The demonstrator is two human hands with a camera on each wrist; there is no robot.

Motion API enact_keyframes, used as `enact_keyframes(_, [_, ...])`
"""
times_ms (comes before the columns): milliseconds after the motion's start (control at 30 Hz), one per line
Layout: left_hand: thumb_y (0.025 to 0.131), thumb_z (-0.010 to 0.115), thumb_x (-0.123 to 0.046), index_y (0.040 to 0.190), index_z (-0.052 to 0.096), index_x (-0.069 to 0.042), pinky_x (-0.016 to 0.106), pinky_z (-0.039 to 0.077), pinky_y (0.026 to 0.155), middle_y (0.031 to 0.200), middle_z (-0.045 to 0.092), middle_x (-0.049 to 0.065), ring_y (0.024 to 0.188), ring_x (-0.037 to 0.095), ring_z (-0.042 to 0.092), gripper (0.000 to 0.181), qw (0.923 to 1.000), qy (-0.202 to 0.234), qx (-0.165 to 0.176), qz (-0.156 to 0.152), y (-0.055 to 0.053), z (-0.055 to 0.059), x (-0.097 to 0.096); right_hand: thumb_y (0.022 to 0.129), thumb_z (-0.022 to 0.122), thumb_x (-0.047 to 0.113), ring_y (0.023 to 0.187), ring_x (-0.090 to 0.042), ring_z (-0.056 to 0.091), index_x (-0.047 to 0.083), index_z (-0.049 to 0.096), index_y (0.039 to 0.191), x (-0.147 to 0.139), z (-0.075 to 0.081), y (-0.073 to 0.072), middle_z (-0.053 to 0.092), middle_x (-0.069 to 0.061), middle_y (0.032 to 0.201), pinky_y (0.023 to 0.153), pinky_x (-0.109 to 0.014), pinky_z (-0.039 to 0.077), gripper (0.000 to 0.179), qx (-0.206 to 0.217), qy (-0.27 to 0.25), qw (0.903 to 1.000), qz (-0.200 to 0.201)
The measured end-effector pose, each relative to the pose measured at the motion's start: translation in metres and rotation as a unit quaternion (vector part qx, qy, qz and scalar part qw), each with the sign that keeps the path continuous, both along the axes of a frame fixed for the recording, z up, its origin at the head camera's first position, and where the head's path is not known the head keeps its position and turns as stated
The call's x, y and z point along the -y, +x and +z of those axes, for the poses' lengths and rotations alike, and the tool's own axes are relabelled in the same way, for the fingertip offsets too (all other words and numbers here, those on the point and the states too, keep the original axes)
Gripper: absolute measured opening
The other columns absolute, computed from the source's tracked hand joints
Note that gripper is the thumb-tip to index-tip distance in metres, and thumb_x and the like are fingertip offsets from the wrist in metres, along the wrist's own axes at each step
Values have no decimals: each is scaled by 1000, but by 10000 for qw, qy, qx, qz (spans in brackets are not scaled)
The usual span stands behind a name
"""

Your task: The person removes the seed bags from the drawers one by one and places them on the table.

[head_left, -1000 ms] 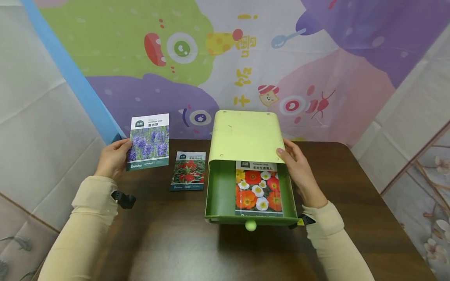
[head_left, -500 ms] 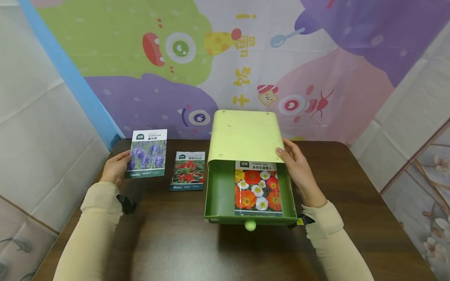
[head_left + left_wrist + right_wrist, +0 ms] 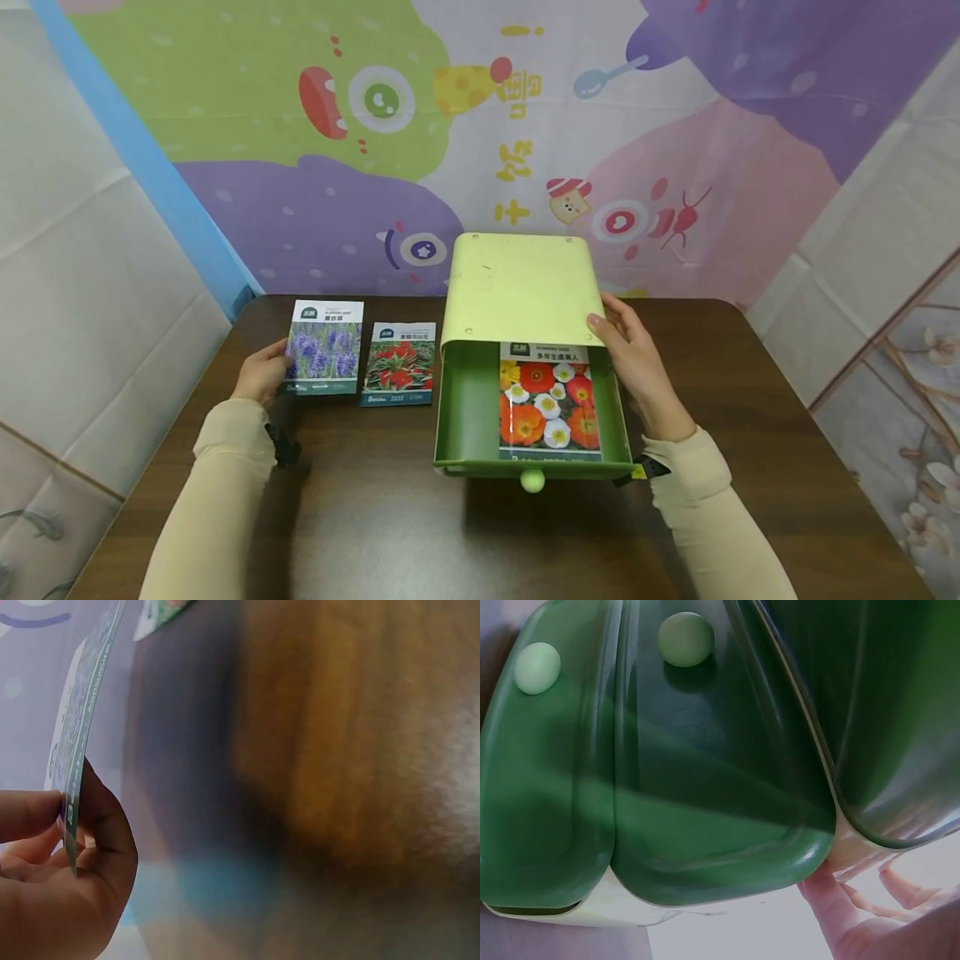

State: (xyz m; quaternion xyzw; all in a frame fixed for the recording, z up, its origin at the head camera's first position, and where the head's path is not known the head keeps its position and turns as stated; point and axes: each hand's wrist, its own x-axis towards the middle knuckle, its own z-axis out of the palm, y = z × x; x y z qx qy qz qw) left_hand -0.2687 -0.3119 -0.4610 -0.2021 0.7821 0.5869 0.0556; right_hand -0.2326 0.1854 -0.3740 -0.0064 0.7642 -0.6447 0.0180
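Observation:
At the table's left, my left hand (image 3: 262, 372) pinches the left edge of a lavender seed packet (image 3: 325, 348) between thumb and fingers. The left wrist view shows this packet (image 3: 79, 727) edge-on. Right beside it lies a seed packet with red flowers (image 3: 399, 367). My right hand (image 3: 637, 362) rests against the right side of a light-green drawer box (image 3: 522, 287), thumb on its top edge. The box's top drawer (image 3: 468, 408) is pulled out, holding a poppy seed packet (image 3: 551, 400). In the right wrist view, two lower drawer fronts (image 3: 720, 750) are pushed in.
The dark wooden table (image 3: 375, 517) extends around the box. A cartoon-printed cloth (image 3: 337, 192) hangs behind it. The drawer's round green knob (image 3: 532, 481) juts toward the front.
My left hand has brought the lavender packet down and slightly right, next to the red-flower packet. My right hand stays on the box, and the drawer has not moved.

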Motion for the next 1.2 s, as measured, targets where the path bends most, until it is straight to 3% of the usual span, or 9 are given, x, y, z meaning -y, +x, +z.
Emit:
enact_keyframes(100, [98, 38, -3, 153, 23, -1, 39, 37, 112, 157, 27, 26, 141, 33, 30, 57, 9996, -260, -53, 63, 0, -7, -1, 99, 53, 41, 132, -25, 44, 20, 27, 155, 0, 0, 0, 38, -9, 155, 102, -34, 41, 65, -8, -9, 10000, -16])
enact_keyframes(167, [97, 40, -2, 151, 26, 1, 46, 29, 118, 155, 29, 27, 143, 36, 27, 57, 9990, -403, -83, 167, 0, -11, -3, 100, 53, 41, 131, -25, 44, 20, 27, 155, 0, -1, -1, 38, -9, 155, 101, -32, 41, 65, -13, -3, 10000, -23])
enact_keyframes(433, [96, 42, -1, 147, 36, 5, 46, 34, 114, 149, 39, 29, 135, 36, 38, 51, 9974, -544, -151, 438, 0, -20, -9, 100, 52, 40, 131, -23, 44, 18, 27, 155, -1, -1, 0, 38, -10, 154, 98, -27, 42, 64, -50, -14, 10000, -43])
enact_keyframes(700, [95, 42, 0, 146, 36, 8, 47, 33, 115, 149, 39, 31, 135, 37, 38, 51, 9970, -489, -122, 591, 1, -20, -14, 100, 53, 40, 129, -22, 45, 19, 28, 155, 0, -2, -1, 39, -9, 154, 96, -25, 43, 64, -70, -11, 10000, -45])
enact_keyframes(933, [96, 44, -2, 145, 37, 8, 49, 33, 115, 148, 38, 32, 137, 40, 37, 51, 9958, -790, -83, 452, 1, -21, -12, 100, 52, 39, 122, -17, 48, 19, 29, 154, 0, -1, -1, 40, -10, 153, 88, -19, 47, 63, -78, -76, 9999, -40])
enact_keyframes(1200, [95, 45, -2, 142, 41, 11, 49, 37, 112, 143, 44, 34, 132, 41, 43, 49, 9923, -1190, -70, 329, 1, -24, -15, 100, 52, 40, 123, -19, 48, 20, 28, 154, 0, -2, -1, 40, -9, 153, 90, -21, 46, 63, -49, -57, 10000, -39])
